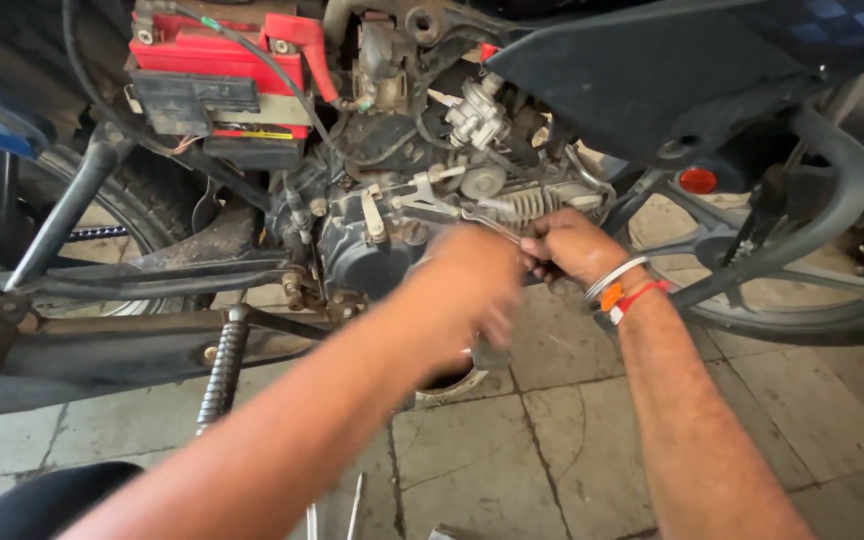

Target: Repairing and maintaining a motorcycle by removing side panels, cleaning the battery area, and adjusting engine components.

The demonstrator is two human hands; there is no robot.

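I see the dark, stripped-down motorcycle [372, 150] filling the view, its grey metal engine block [372, 235] at centre. Up and left of the engine sits a red battery [217, 50]. Just right of the engine, my right hand [567, 245] is clenched around a slim silver spanner [487, 222]. My left hand [472, 280] is blurred; I cannot tell its grip.

I see my right hand [570, 245] closed around a shiny wrench [487, 222] beside the motorcycle engine [372, 235]. My left hand [472, 280] is blurry, right next to it, in front of the engine. A red battery [217, 50] sits up top. The floor [552, 440] is cracked tile.
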